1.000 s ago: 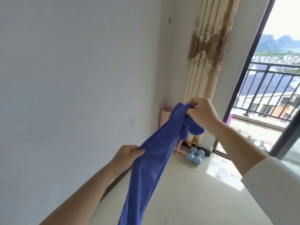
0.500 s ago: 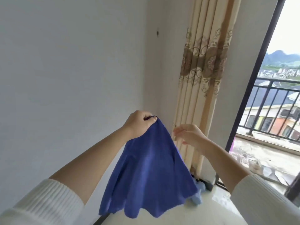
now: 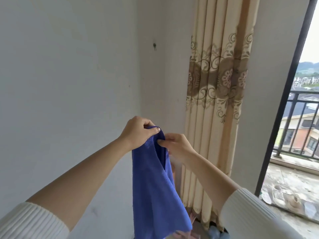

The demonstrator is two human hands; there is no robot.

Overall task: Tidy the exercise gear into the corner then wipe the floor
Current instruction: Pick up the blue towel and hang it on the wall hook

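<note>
Plain white wall [image 3: 60, 83] fills the left side. At centre the left hand [image 3: 138, 132] pinches the top edge of the blue cloth [image 3: 153, 190], thumb over the fold. Cloth hangs straight down from that edge, long axis vertical, hem low in view. Just beside, the right hand [image 3: 177, 145] pinches the same edge with its fingertips; neither hand is nearer. Right of them, patterned curtain [image 3: 217, 100] in the corner. Judgement: wiping step pending; floor lies below the hands, out of clear view, so the cloth must go down.
</note>
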